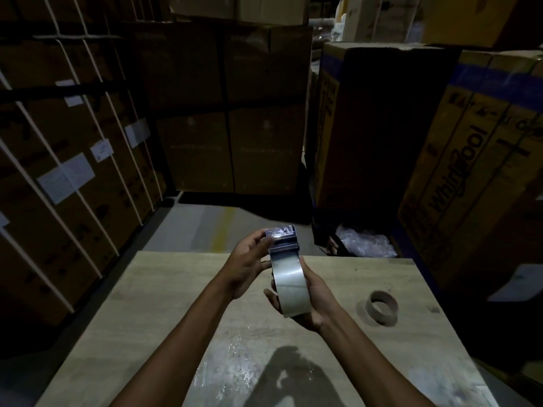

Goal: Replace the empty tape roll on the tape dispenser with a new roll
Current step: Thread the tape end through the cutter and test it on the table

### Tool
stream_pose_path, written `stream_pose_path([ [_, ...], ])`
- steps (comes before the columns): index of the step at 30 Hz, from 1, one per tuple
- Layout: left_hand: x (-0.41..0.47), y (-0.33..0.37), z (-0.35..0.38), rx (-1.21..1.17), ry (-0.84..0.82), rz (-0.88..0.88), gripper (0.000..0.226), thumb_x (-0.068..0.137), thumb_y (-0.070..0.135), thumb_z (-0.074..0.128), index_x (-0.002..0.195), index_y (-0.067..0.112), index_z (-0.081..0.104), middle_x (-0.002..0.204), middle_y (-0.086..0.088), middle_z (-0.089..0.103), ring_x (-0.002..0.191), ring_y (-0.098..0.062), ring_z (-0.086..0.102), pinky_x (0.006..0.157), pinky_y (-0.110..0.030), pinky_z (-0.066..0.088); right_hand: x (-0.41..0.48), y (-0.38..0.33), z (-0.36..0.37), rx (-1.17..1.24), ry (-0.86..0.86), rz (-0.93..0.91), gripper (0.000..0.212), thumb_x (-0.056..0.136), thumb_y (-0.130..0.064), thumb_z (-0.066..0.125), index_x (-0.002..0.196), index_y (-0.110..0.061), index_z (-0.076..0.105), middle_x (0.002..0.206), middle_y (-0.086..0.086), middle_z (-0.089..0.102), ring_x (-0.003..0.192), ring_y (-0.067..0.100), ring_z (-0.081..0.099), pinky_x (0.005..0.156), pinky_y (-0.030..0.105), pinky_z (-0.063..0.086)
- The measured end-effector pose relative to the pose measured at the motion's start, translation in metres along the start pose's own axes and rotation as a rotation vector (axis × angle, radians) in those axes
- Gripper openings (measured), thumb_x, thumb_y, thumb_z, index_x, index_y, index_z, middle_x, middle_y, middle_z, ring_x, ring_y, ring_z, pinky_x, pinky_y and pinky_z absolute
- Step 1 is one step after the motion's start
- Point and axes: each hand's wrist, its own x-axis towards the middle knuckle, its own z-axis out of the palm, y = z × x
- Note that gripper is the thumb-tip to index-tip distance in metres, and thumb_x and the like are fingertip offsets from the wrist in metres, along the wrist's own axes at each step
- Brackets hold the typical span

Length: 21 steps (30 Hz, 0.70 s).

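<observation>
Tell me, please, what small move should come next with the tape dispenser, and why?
Probably draw the tape's free end up over the shiny metal dispenser head. The clear new tape roll already seems seated, cradled by the right hand; the left hand pinches near the head, and the empty brown cardboard core lies aside on the wooden table.

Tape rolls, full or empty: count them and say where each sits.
2. A full tape roll held in both hands above the table; an empty cardboard core lying on the table to the right. None seems hidden.

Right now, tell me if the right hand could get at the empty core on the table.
Probably not yet: the right hand is holding the tape roll. The empty core sits unobstructed on the table to its right.
</observation>
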Motion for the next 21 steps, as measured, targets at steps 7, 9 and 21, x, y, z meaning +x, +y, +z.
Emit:
stream_pose_path([
  [7, 0.005, -0.007, 0.018, 0.0, 0.147, -0.018, 0.049, 0.088, 0.057, 0.052, 0.101, 0.017, 0.078, 0.114, -0.01, 0.074, 0.109, -0.022, 0.068, 0.081, -0.032, 0.055, -0.017, -0.005, -0.017, 0.065, -0.029, -0.023, 0.051, 0.081, -0.046, 0.075, 0.106, -0.002, 0.071, 0.093, 0.02, 0.071, 0.079, 0.035, 0.069, 0.093, 0.049, 0.054],
  [9, 0.004, -0.014, 0.025, -0.023, 0.129, -0.029, 0.044, 0.087, 0.053, 0.055, 0.101, 0.018, 0.078, 0.111, -0.008, 0.076, 0.106, -0.021, 0.07, 0.081, -0.03, 0.058, -0.024, -0.009, -0.02, 0.07, -0.023, 0.001, 0.056, 0.082, -0.047, 0.073, 0.116, -0.003, 0.065, 0.099, 0.02, 0.067, 0.082, 0.034, 0.067, 0.082, 0.044, 0.059],
  [21, 0.005, -0.048, 0.05, -0.094, 0.086, -0.126, 0.055, 0.1, 0.048, 0.038, 0.087, 0.017, 0.08, 0.101, -0.011, 0.078, 0.097, -0.025, 0.072, 0.076, -0.031, 0.058, -0.055, -0.028, -0.053, 0.092, 0.005, 0.062, 0.05, 0.087, -0.04, 0.062, 0.127, -0.011, 0.053, 0.103, 0.011, 0.059, 0.071, 0.025, 0.068, 0.058, 0.031, 0.058],
])
